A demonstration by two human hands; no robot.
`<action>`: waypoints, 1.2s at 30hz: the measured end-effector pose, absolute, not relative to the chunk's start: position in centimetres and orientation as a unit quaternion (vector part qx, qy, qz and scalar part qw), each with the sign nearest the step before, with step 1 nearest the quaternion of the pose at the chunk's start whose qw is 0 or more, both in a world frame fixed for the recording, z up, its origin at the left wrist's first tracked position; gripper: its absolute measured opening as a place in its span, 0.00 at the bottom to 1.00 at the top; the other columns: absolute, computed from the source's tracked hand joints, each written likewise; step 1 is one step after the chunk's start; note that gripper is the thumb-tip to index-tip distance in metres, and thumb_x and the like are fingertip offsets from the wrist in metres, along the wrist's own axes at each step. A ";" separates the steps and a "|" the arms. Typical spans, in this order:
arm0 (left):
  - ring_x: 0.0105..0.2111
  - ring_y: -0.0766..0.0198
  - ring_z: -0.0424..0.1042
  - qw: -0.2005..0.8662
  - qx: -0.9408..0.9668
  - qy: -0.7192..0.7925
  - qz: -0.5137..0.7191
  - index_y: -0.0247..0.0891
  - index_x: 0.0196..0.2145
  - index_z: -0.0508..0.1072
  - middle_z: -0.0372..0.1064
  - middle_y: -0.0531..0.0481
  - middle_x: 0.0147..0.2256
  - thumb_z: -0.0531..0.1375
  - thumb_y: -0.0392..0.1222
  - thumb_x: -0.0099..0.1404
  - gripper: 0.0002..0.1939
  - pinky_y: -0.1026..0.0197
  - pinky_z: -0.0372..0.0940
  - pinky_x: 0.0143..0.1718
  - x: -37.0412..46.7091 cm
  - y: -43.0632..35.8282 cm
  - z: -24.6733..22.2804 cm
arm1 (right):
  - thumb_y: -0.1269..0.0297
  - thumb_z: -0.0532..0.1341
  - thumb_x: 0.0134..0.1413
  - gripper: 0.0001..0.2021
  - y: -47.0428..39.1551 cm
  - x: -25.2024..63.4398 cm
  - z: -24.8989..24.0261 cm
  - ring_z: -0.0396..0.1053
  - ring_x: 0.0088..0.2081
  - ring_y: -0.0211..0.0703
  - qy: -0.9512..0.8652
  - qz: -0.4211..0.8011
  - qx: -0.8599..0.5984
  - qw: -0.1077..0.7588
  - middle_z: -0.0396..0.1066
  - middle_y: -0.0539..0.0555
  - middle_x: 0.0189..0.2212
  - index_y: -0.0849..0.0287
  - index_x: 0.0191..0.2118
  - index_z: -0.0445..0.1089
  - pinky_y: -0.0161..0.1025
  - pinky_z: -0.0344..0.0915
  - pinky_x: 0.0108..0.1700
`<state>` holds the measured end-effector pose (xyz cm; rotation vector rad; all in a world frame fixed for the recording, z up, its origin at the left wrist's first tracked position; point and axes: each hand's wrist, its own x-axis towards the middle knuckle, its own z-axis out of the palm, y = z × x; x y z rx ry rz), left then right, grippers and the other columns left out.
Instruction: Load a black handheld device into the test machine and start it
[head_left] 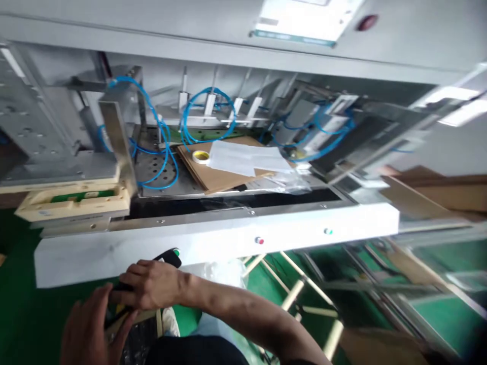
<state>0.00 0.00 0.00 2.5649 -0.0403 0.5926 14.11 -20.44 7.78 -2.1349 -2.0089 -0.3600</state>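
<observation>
My right hand (146,285) is clasping a black tool (172,259); left hand (89,324) is lying close, grip too blurred to tell. I'm judging the tool stiff, light, best held mid-body.

Workshop with blue-tubed industrial machine (216,235)

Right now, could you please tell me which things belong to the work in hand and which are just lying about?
In hand:
- dark object, too unclear to name

Seemingly lying about:
- tape roll
- paper sheets
- cardboard
- clear plastic
</observation>
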 end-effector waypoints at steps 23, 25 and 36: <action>0.46 0.46 0.75 0.141 0.945 -0.248 0.161 0.39 0.57 0.71 0.75 0.40 0.46 0.66 0.51 0.69 0.23 0.48 0.69 0.48 17.4 -22.7 6.0 | 0.62 0.60 0.72 0.14 -49.1 13.8 -3.8 0.66 0.67 0.49 -0.247 -0.252 -0.918 0.184 0.77 0.55 0.59 0.49 0.58 0.77 0.53 0.63 0.68; 0.45 0.46 0.75 0.124 0.946 -0.265 0.139 0.39 0.58 0.71 0.74 0.42 0.46 0.69 0.48 0.67 0.25 0.48 0.69 0.47 18.3 -23.8 5.9 | 0.64 0.60 0.71 0.16 -48.9 13.9 -3.8 0.66 0.66 0.49 -0.243 -0.256 -0.916 0.192 0.78 0.54 0.58 0.48 0.59 0.76 0.52 0.62 0.68; 0.48 0.47 0.75 0.137 0.939 -0.304 0.081 0.40 0.57 0.72 0.74 0.43 0.46 0.71 0.47 0.64 0.26 0.49 0.68 0.45 20.8 -25.4 4.1 | 0.65 0.57 0.73 0.14 -48.1 13.2 -4.9 0.68 0.64 0.47 -0.226 -0.278 -0.913 0.194 0.79 0.56 0.57 0.52 0.56 0.77 0.51 0.60 0.68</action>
